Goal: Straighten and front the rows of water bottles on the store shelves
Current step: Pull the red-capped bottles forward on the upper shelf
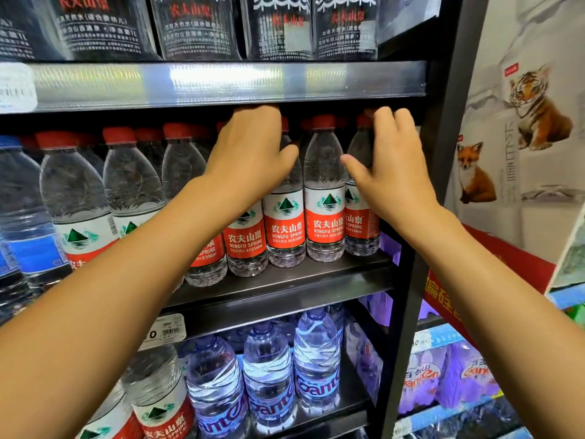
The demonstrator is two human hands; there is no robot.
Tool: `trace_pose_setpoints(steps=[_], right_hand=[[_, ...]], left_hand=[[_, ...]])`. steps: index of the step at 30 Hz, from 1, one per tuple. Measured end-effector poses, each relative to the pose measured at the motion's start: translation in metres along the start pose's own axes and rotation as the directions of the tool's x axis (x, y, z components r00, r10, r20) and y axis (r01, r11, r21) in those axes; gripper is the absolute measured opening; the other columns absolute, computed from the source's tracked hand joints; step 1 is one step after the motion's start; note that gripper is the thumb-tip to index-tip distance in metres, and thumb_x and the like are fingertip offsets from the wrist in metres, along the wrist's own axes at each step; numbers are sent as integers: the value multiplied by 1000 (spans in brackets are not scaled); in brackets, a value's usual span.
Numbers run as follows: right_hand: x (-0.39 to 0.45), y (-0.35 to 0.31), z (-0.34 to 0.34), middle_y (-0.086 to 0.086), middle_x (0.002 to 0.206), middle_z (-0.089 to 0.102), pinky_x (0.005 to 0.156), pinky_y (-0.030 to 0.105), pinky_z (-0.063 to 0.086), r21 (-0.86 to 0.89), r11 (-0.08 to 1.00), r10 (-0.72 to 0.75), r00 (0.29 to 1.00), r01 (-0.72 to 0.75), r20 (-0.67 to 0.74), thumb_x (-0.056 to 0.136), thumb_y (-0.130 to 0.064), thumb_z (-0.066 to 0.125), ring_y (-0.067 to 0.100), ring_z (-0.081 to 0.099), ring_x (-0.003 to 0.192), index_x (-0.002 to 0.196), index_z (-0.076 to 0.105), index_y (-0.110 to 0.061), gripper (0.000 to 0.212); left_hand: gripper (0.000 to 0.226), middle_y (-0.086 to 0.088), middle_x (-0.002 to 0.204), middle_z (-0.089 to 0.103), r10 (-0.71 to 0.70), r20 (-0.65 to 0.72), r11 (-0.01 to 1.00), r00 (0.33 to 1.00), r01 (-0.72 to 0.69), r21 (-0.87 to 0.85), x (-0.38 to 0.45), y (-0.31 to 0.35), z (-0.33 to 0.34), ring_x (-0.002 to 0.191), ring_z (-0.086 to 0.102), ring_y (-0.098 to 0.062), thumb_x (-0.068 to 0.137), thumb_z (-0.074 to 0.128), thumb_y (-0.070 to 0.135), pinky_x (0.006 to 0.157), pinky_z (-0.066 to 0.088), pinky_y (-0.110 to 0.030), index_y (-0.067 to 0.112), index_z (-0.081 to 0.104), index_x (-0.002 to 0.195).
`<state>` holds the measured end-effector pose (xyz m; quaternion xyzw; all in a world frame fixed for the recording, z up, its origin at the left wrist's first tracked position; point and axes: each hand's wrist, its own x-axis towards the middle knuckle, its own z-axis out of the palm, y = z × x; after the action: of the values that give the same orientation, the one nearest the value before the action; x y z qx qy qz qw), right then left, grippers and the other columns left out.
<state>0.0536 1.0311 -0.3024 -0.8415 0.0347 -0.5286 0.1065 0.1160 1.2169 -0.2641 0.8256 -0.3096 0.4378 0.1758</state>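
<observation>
- Three shelves fill the frame: black-labelled bottles point(196, 26) along the top, red-capped water bottles point(324, 191) across the middle, purple-tinted bottles point(269, 381) at the bottom centre.
- Blue-labelled bottles point(22, 217) crowd the left edge; a poster with a tiger cub point(538, 112) and a fox hangs at the right.
- The upper shelf's price rail point(221, 80) sits low over the caps, just above both hands.
- Left hand point(250, 153), centre frame, curls its grip over a bottle's cap and shoulder.
- Right hand point(395, 160) wraps the rightmost bottle point(361, 198), thumb spread toward the middle bottle standing between the two hands.
</observation>
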Motion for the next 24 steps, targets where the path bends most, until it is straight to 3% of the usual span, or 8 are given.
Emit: trace_pose_setpoints(steps=[3,6,11,14,16,18,20,24], right_hand=[[6,-6,3,17,115,45,83,38,41,-87,995,37,999,-38,-11,90,-24,63,34,47,103,103,46,-6,28],[17,-11,3,19,115,49,81,37,43,-152,986,69,998,-69,-8,90,-23,62,34,50,102,108,51,-3,28],[33,-14,-1,23,108,57,64,36,37,-377,926,37,992,10,118,87,-17,68,41,55,99,107,62,1,27],[42,-13,-4,16,83,50,59,34,38,-357,933,30,984,35,176,85,-7,65,38,56,80,89,64,-1,8],[46,-13,-5,9,75,40,58,33,37,-308,951,79,972,-8,219,85,-6,63,32,47,65,83,61,-1,6],[50,-11,-4,9,75,39,58,32,35,-274,960,140,953,-64,269,85,-6,60,27,38,57,77,53,-4,11],[52,-8,-5,7,71,40,54,30,33,-248,964,173,939,-99,298,86,-9,59,28,42,58,70,45,-7,21],[47,-7,-2,3,64,36,44,24,26,-217,969,168,958,-117,232,85,-18,65,18,37,51,58,36,-12,40]], left_hand=[[36,0,57,33,61,-49,998,997,-62,-25,-7,-5,-3,55,40,-25,87,61,34,45,18,-29,12,40,68],[33,-3,63,36,112,-105,993,988,-114,-13,-12,-12,-4,66,47,-33,89,58,35,54,28,-32,3,51,88],[38,-4,62,26,57,-160,997,985,-48,58,-20,-29,-10,66,47,-40,85,64,29,56,30,-38,11,33,73],[53,1,54,19,-12,-116,996,993,21,82,-21,-36,-12,58,33,-29,83,67,26,54,29,-37,12,23,58],[53,-3,49,23,-38,-68,995,997,43,85,-21,-38,-13,50,26,-22,81,68,23,52,27,-35,12,25,52],[51,-7,47,28,-69,-33,994,997,72,78,-19,-41,-14,46,24,-21,81,67,22,51,26,-33,8,29,50],[49,-8,48,29,-80,-15,994,997,81,80,-17,-44,-16,46,24,-22,81,66,21,51,25,-33,7,30,51],[47,-8,47,28,-93,-3,992,996,92,86,-13,-43,-19,44,25,-21,78,65,14,49,19,-31,7,30,49]])
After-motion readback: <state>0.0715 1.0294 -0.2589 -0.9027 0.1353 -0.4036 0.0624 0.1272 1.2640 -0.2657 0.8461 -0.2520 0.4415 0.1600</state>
